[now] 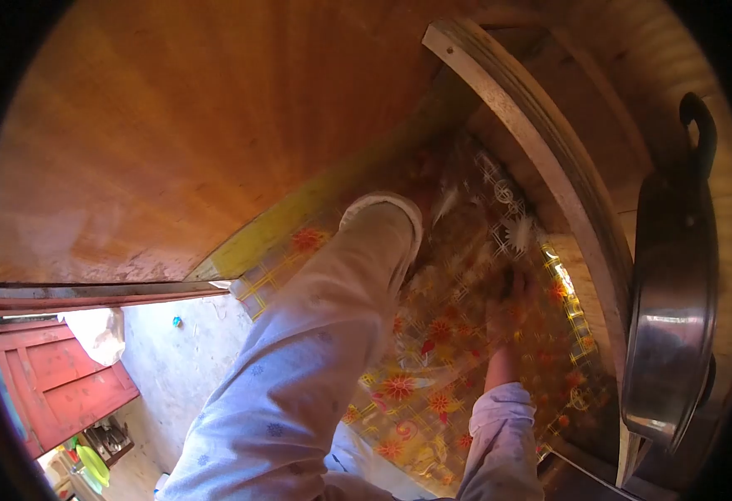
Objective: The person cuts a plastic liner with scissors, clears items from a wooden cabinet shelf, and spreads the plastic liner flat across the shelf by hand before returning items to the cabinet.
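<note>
A clear plastic sheet printed with red and orange flowers and yellow lines lines the inside of a wooden cabinet. My right hand is on or just over this sheet, dim and smeared, so its fingers cannot be made out. Its pale sleeve is pushed up from the wrist. My left arm reaches deep across the sheet in a white patterned sleeve. Past the cuff, my left hand is lost in shadow, and whether it touches the sheet cannot be told.
A curved-looking wooden bar runs along the right. Beyond it stands a metal pan on its side, with a dark handle. A wooden panel fills the upper left. Lower left are a concrete floor and a red cabinet.
</note>
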`<state>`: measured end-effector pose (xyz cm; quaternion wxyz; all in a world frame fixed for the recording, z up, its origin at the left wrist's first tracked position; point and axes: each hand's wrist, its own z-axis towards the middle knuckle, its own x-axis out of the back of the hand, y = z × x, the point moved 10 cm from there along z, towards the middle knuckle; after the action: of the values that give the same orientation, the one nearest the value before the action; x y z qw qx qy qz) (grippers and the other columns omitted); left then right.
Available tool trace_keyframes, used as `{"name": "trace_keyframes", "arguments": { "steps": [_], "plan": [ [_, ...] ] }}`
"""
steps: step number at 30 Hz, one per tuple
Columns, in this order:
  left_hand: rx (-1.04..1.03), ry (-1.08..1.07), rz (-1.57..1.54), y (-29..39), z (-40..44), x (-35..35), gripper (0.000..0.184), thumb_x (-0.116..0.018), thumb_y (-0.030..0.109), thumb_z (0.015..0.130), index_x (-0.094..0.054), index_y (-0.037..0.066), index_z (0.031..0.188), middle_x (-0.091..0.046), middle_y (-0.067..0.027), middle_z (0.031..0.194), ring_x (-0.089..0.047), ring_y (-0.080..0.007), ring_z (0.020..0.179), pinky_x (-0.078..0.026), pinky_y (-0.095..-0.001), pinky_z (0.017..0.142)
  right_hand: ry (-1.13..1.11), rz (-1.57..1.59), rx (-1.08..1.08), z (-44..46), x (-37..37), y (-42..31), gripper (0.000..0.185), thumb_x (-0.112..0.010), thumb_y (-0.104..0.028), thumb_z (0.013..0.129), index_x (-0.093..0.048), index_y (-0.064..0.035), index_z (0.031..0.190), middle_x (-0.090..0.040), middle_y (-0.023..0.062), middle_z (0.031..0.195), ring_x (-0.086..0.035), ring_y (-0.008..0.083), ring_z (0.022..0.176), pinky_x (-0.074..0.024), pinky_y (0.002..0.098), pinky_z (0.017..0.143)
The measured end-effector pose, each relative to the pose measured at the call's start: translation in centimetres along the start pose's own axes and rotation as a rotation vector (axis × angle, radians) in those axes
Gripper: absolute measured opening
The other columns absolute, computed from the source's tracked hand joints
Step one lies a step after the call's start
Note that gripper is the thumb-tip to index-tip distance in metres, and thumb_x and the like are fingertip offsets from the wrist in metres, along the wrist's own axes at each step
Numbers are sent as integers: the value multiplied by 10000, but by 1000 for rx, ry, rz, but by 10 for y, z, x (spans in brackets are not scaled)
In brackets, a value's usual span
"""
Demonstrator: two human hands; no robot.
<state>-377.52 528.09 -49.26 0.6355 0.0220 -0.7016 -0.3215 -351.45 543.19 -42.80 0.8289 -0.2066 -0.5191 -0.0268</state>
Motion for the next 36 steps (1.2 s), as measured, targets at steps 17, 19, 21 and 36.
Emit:
{"name": "trace_keyframes", "arguments": {
  "steps": [17,19,21,36],
  "plan": [
    [32,-80,-104,-7,16,-24,531,-610,379,776,-506,113,1224,-480,-135,1256,-433,-293,1165,-319,-399,992,-9,-169,204,4,-10,-26,411,-561,-226,821,-519,-64,1196,-472,138,1283,-428,313,1184,-360,422,987],
    [42,-81,-108,-14,15,-29,532,-611,379,776,-506,113,1225,-483,-134,1254,-436,-292,1162,-322,-397,990,32,-102,213,4,-10,-21,413,-600,-232,782,-560,-75,1162,-505,140,1253,-446,333,1164,-371,428,969],
    [49,-79,-122,-14,16,-31,533,-612,378,775,-505,114,1225,-485,-133,1251,-440,-290,1159,-325,-395,987,91,-85,230,-1,-16,-7,443,-601,-251,782,-541,-94,1192,-492,132,1271,-437,333,1176,-363,432,975],
    [261,-57,-975,-54,-71,26,539,-620,378,773,-503,116,1229,-500,-129,1232,-463,-280,1135,-345,-381,968,-103,-206,54,-2,-29,13,646,-655,-325,675,-474,-133,1265,-413,59,1355,-385,275,1234,-311,423,1002]
  ]
}}
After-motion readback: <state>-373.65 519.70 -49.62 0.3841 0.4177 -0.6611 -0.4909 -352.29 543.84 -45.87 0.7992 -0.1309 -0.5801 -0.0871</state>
